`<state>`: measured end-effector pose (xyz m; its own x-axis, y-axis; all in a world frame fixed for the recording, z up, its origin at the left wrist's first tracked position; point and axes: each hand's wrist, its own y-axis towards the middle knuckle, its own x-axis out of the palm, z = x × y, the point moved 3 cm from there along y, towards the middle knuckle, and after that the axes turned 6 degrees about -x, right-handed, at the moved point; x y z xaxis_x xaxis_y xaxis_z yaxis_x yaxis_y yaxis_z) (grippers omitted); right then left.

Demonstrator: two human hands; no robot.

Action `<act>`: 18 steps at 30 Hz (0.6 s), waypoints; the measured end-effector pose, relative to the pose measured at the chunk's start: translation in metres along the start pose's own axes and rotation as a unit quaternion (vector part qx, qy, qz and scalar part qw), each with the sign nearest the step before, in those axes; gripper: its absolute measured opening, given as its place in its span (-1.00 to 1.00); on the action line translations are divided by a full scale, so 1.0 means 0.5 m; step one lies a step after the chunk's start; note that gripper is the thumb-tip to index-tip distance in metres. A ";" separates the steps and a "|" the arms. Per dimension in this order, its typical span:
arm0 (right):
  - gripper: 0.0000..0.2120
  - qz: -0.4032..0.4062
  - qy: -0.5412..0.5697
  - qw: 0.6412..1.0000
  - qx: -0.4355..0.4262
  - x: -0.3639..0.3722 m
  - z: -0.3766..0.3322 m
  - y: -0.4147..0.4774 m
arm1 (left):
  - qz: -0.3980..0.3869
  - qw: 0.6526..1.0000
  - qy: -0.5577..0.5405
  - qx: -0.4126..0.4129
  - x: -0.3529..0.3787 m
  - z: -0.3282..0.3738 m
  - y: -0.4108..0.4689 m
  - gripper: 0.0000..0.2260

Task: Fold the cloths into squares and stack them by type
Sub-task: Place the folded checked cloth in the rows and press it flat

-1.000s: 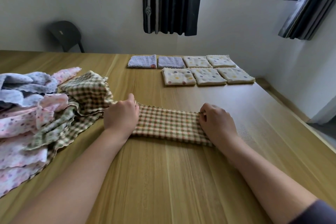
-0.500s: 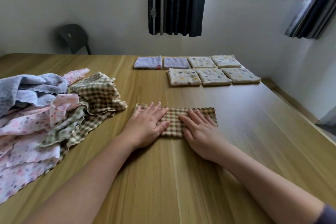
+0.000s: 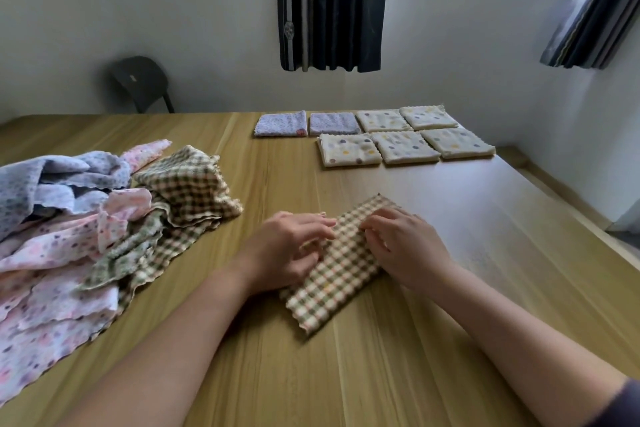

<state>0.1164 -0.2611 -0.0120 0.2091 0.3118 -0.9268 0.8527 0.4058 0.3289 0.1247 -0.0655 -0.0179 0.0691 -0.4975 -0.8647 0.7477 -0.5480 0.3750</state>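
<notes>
Both hands are on the check cloth (image 3: pixel 341 263) in the middle of the table (image 3: pixel 346 385).

I see the cloth folded into a long strip, lying slanted on the wood. The left hand (image 3: pixel 287 250) is at its left side with bent fingers and pinches the edge. The right hand (image 3: pixel 405 246) is at its right side, fingers curled too, and grips the top part of the strip. A pile (image 3: pixel 69 218) of loose cloths sits well apart on the left. Far back lie folded ones, flat and side by side: two purple squares (image 3: pixel 280 124) and five cream squares (image 3: pixel 348 149) with dots.
</notes>
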 end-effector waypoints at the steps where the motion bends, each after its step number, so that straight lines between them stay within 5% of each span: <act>1: -0.61 -0.033 0.011 0.999 0.000 0.007 0.007 0.001 | -0.046 0.999 0.007 -0.007 0.009 -0.001 0.000 -0.55; 4: -0.57 -0.105 0.016 0.994 0.003 0.023 0.020 0.000 | -0.074 0.995 0.060 -0.026 0.011 -0.001 0.005 -0.47; 9: -0.63 -0.030 0.034 0.999 0.020 0.016 0.023 0.000 | 0.102 0.987 0.120 0.011 -0.022 0.027 0.002 -0.70; 11: -0.64 -0.009 0.035 0.999 0.008 0.016 0.017 0.001 | 0.059 0.993 0.105 0.020 -0.012 0.023 0.000 -0.65; 15: -0.62 0.020 0.060 0.998 -0.009 0.017 0.010 0.002 | -0.167 0.971 0.134 -0.110 0.025 0.004 0.002 -0.33; 18: -0.69 0.011 0.065 0.997 -0.029 0.019 0.012 0.000 | -0.138 0.952 0.175 -0.211 0.027 -0.015 0.002 -0.41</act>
<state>0.1214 -0.2630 -0.0219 0.1600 0.4277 -0.8896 0.8193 0.4451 0.3614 0.1315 -0.0678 -0.0319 -0.0067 -0.0787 -0.9969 0.9628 -0.2697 0.0149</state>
